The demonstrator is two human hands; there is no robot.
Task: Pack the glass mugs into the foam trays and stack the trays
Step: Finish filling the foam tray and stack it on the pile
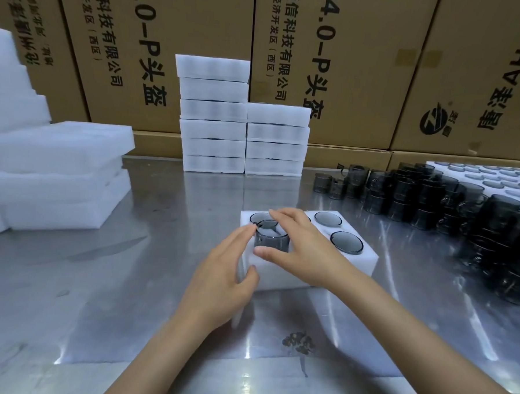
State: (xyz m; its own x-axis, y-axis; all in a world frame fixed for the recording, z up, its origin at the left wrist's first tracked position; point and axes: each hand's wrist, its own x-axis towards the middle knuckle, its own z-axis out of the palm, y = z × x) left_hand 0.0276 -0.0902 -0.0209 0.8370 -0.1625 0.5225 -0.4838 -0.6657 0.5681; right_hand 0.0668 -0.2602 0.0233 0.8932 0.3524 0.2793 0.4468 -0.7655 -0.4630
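A white foam tray (354, 262) lies on the steel table in front of me, with dark glass mugs sunk into its right-hand holes (346, 242). One dark glass mug (271, 239) stands half out of the front-left hole. My right hand (298, 247) grips this mug from above, thumb at its near side and fingers over its rim. My left hand (229, 270) rests against the tray's left end, its fingers touching the mug's left side.
Two stacks of filled foam trays (244, 135) stand at the back centre. Empty foam trays (55, 171) are piled at the left. Several loose dark mugs (433, 203) crowd the right side, beside a large foam sheet (494, 176). Cardboard boxes (350, 66) wall the back.
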